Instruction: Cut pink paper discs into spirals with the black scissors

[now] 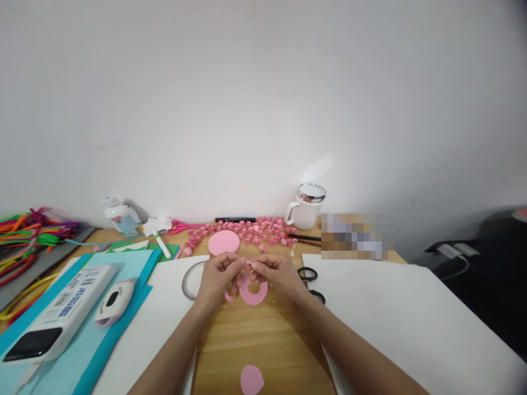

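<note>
My left hand [221,276] and my right hand [280,274] meet over the middle of the wooden table, thumbs and fingertips pinched together. Between them they hold the end of a pink paper strip, whose curled, ring-like part [254,298] hangs below my fingers. The fingertips hide most of the held end. Just behind my left hand lies a stack of round pink paper discs [224,242]. Many small rolled pink paper roses [263,233] are scattered behind both hands. Black-handled scissors [308,274] lie beside my right hand, partly covered. A pink paper scrap [252,379] rests near the front edge.
White paper sheets [391,307] flank the wood. At left are a white power bank [68,312], a small white device [115,303], teal sheets [142,274] and colourful pipe cleaners [37,236]. Behind stand a white mug [307,211] and a tilted white bottle [122,216].
</note>
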Demonstrator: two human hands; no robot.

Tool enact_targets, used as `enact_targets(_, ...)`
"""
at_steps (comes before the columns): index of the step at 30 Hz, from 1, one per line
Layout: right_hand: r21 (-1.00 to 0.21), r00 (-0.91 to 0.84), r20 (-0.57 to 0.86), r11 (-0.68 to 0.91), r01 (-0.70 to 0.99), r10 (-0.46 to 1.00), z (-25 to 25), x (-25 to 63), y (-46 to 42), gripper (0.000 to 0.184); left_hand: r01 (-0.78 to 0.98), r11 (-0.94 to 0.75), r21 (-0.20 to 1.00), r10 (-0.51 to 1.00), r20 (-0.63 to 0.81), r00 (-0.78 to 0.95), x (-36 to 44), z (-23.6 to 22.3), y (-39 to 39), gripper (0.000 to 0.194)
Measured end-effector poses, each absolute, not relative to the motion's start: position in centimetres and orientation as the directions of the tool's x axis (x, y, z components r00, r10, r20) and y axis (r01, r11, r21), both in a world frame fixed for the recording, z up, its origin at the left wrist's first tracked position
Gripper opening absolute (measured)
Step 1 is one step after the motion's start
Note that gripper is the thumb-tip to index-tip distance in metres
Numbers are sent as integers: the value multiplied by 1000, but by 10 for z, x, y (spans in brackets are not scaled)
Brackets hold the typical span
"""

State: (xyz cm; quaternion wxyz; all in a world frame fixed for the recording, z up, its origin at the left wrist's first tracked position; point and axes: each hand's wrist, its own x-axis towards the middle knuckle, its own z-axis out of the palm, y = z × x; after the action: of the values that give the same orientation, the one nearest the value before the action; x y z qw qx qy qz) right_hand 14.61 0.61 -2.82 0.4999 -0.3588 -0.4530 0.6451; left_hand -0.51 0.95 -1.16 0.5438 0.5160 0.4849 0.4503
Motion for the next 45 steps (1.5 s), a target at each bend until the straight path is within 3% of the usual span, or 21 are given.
enact_targets(7,-946,-161,-22,-72,-315,987,-31,145,6,21,36,41,998,988,-46,149,-3,-6,7,26)
enact_targets(13,-912,-93,-54,-87,-400,994,-27,147,6,38,14,41,999,991,-42,127,-4,-8,8,29)
enact_targets(23,-890,-104,-42,-85,-449,994,-26,145,6,35,-37,78,996,990,-73,124,-4,-10,9,28)
enact_targets(33,-918,-25,-86,-89,-387,996,-27,147,5,43,17,98,995,980,-99,173,-4,-10,8,29)
enact_targets(45,-970,-5,37,34,-242,999,-24,146,3,34,91,94,991,954,-116,277,-7,-10,9,31)
